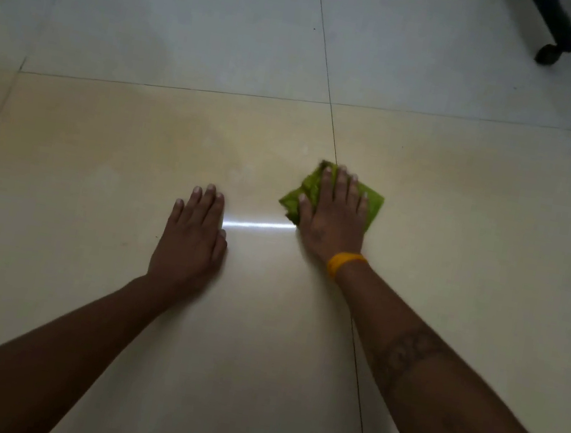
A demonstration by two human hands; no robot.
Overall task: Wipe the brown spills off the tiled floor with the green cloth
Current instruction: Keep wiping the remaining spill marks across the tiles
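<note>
My right hand (334, 216) is flat on the green cloth (374, 202), fingers spread and pressing down rather than gripping, palm covering most of it. My left hand (193, 235) is bare, palm down on the tiled floor (94, 186), fingers extended and close together, holding nothing, just bracing. The cloth sits right at a grout line (334, 145), just near of the tile cross-joint, well apart from the left hand, with a bright light streak (258, 226) on the floor between the two. To do this step well I'd keep the palm weight even over the cloth, drag in overlapping passes, and work along the grout since spill tends to sit in it; I'd refold to a clean face if it starts smearing. The cloth looks crumpled and folded into a small wad, bright green, with a darker soiled tip at its far corner. I can't make out any clear brown spill now; there's only a faint yellowish haze on the tile ahead, which could be residue or lighting, can't tell. So I judge the wiping mostly done here. A dark caster leg (555, 38) sits far top right, out of the way.
</note>
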